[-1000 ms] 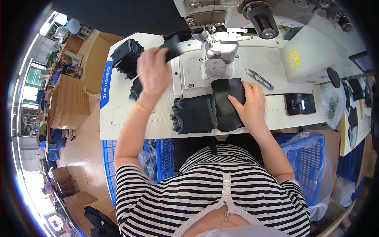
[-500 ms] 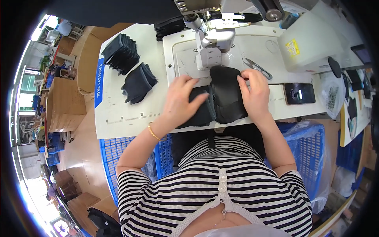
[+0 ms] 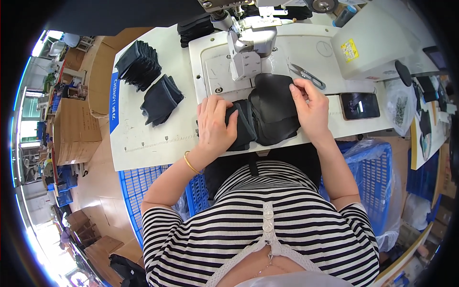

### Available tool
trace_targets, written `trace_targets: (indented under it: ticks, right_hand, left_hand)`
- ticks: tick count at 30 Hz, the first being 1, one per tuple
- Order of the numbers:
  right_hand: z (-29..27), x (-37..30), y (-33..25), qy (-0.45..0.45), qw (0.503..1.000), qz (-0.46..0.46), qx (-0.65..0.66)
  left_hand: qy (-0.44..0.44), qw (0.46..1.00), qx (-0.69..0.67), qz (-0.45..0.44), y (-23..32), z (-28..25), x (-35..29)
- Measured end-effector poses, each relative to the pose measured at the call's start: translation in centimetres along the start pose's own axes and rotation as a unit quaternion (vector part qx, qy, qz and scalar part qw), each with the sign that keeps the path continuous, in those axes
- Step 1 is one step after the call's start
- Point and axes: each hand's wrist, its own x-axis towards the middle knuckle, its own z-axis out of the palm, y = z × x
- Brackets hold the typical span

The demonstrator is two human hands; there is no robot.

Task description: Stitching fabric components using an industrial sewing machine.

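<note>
Two piles of dark cloth pieces lie side by side at the front edge of the sewing table. My left hand (image 3: 216, 123) is closed round the left side of the left pile, a small stack of dark fabric pieces (image 3: 245, 125), its thumb on top. Over the right pile, a smooth black fabric piece (image 3: 275, 98) is pinched at its right edge between the thumb and fingers of my right hand (image 3: 311, 106). That piece sits slightly askew over the black pieces (image 3: 273, 135) below it. Just beyond stands the sewing machine head (image 3: 247, 57).
Two more stacks of dark pieces (image 3: 138, 64) (image 3: 162, 100) sit on the table's left. Thread snips (image 3: 308, 76) lie right of the machine, with a phone (image 3: 359, 105) nearer me. Blue plastic baskets (image 3: 373, 177) stand below the table edge.
My left hand has come down from above the left pile onto its left side. The top black piece has turned and shifted, its right edge still in my right hand. The view has shifted slightly.
</note>
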Motion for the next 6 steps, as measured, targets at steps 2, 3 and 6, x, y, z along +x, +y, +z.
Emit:
trace_targets:
  ticks: [2, 3, 6]
  right_hand:
    - [-0.15, 0.05, -0.27, -0.007, 1.0, 0.005, -0.003]
    - [-0.21, 0.09, -0.36, -0.012, 1.0, 0.009, -0.007]
    - [-0.15, 0.03, -0.31, -0.024, 1.0, 0.003, -0.015]
  left_hand:
    - [0.011, 1.0, -0.018, 0.009, -0.23, 0.0, -0.32]
    - [0.01, 1.0, -0.018, 0.008, -0.23, 0.03, -0.32]
    - [-0.014, 1.0, -0.013, -0.014, -0.42, 0.0, -0.34]
